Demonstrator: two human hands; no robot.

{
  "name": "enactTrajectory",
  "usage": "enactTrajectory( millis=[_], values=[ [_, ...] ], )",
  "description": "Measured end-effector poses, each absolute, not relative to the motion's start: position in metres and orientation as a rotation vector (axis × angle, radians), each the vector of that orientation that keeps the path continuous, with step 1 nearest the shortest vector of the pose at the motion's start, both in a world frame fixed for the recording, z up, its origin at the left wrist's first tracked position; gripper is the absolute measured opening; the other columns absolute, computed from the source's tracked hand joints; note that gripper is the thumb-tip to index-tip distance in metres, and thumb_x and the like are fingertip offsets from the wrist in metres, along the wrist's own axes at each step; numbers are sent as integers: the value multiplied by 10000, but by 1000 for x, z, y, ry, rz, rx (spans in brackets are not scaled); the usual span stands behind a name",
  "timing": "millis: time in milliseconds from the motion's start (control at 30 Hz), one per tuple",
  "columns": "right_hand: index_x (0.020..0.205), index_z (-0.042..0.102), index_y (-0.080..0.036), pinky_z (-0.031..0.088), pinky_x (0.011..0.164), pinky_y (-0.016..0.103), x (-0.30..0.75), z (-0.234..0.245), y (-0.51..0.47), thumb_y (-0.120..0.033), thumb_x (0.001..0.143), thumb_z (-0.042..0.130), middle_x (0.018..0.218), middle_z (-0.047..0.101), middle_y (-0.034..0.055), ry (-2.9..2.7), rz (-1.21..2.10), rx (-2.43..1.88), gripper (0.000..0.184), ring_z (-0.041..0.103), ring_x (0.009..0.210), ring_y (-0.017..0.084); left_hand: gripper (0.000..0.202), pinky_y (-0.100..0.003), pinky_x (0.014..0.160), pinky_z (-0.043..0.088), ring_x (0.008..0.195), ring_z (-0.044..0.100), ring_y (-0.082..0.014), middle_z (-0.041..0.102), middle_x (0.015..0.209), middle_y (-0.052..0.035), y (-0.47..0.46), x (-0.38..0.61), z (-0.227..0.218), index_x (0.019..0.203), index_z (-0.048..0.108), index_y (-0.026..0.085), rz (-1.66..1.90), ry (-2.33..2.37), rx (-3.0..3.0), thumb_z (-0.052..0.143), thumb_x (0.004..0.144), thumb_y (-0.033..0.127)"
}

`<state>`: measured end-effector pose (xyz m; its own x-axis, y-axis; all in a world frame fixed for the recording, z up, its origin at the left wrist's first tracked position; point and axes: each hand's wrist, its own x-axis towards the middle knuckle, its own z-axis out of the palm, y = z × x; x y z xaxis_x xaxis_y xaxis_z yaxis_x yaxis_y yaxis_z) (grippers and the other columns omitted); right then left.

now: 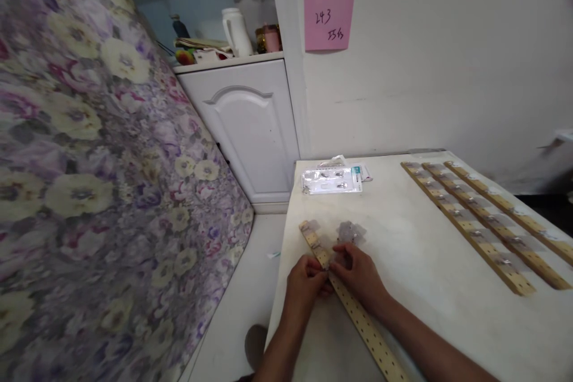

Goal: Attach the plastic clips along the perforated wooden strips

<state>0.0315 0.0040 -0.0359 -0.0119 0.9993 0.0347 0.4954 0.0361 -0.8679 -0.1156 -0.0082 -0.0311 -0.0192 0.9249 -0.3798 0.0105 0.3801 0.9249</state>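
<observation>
A long, narrow wooden strip point(363, 323) with rows of small holes lies slantwise on the white table. Small metal pieces with translucent tabs point(316, 245) sit along its far end. My left hand point(304, 286) is closed at the strip's left edge, thumb and fingers pinched together. From the right, my right hand point(359, 274) meets it over the strip, its fingertips also pinched. Whatever small piece is between the fingertips is mostly hidden. Just beyond my right hand is a little pile of translucent tabs with metal bits point(351, 231).
Three similar filled strips point(465, 215) lie side by side on the right of the white table point(403, 310). Clear blister packs point(332, 181) rest near the back edge. A floral curtain point(111, 191) hangs at left, beside a white cabinet point(248, 131). A pink note point(329, 17) is on the wall.
</observation>
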Motion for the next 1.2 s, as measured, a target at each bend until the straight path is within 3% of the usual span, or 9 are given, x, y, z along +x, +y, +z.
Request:
enactTrajectory(
  millis=[500,800,1200],
  values=[
    [1005,619,-196,464,689,311,35,-42,2,-327,737,599,908,665,41,-1617,852,-1462,300,600,787,203,177,-212,433,465,456,615,-135,589,527,58,-11,-112,-26,703,457,201,925,1451,978,619,659,144],
    [1002,628,-190,460,624,291,36,-40,2,-329,740,601,878,663,39,-1613,871,-1446,298,568,673,168,164,-214,454,481,469,624,-134,598,534,53,-12,-112,-27,705,471,197,945,1428,979,628,661,178],
    [1019,628,-199,484,723,332,37,-40,2,-307,765,563,941,670,54,-1600,864,-1402,283,607,824,213,159,-217,458,478,478,626,-137,603,546,50,-13,-112,-26,704,472,204,936,1427,971,627,674,183]
  ],
)
